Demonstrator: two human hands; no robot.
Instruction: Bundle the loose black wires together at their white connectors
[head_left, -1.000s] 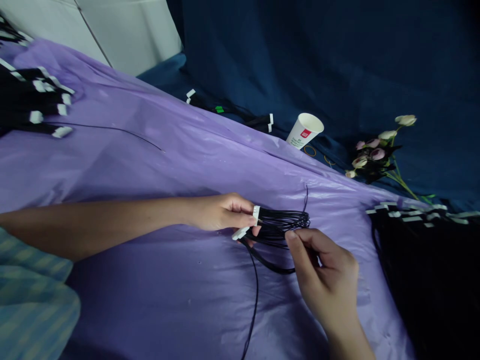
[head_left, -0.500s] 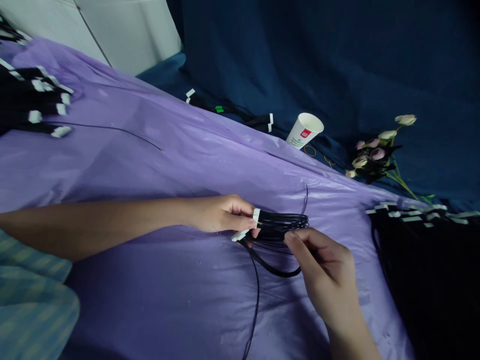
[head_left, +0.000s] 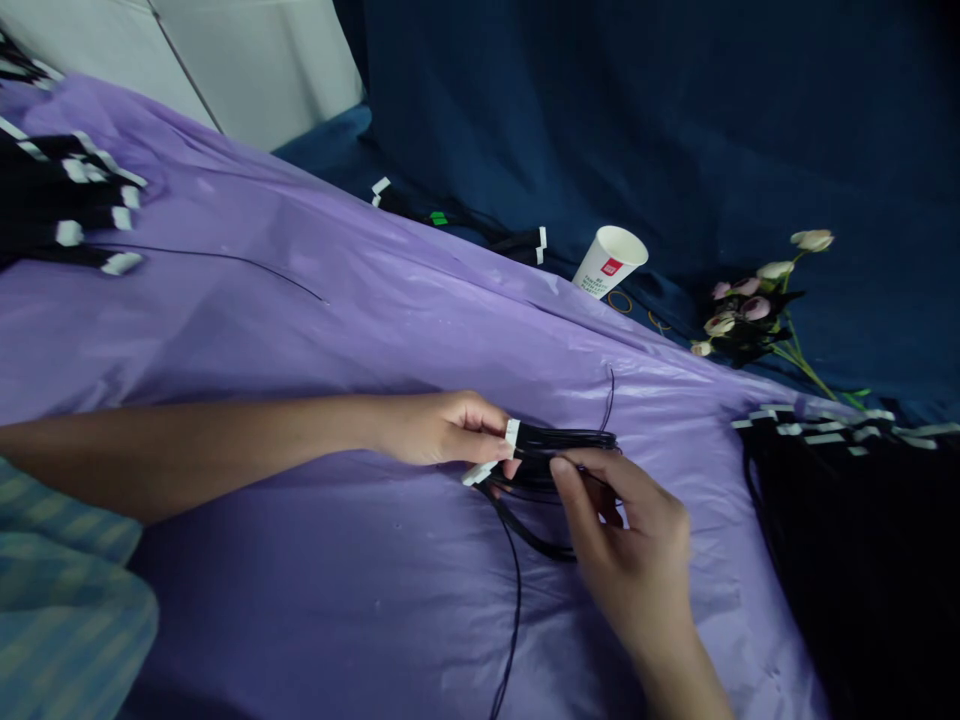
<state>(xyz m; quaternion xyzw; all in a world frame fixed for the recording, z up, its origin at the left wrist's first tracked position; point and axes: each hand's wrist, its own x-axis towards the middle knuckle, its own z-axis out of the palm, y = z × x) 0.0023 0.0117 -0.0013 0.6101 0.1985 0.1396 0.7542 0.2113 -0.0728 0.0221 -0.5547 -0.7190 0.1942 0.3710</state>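
A coiled black cable bundle [head_left: 562,439] with white connectors [head_left: 512,438] at its left end lies across the middle of the view. My left hand [head_left: 457,428] is closed around that connector end, its thumb pressed beside the white pieces. At the bundle's right side, my right hand [head_left: 637,530] has thumb and fingertips pinched together on the black wires; exactly which strands it grips is partly hidden. One loose wire [head_left: 516,600] hangs down from the bundle toward the bottom edge, and a thin wire end [head_left: 610,395] sticks up above it.
Purple sheeting [head_left: 300,340] covers the table. White-tipped black cables lie in a pile [head_left: 82,200] at left and in a dark stack [head_left: 847,540] at right. Along the back edge are a paper cup [head_left: 611,262], artificial flowers [head_left: 750,300] and more cables [head_left: 480,230].
My right hand has shifted left along the bundle, its pinched fingertips now closer to the connectors. The left hand has hardly moved. The hanging wire has swung slightly right.
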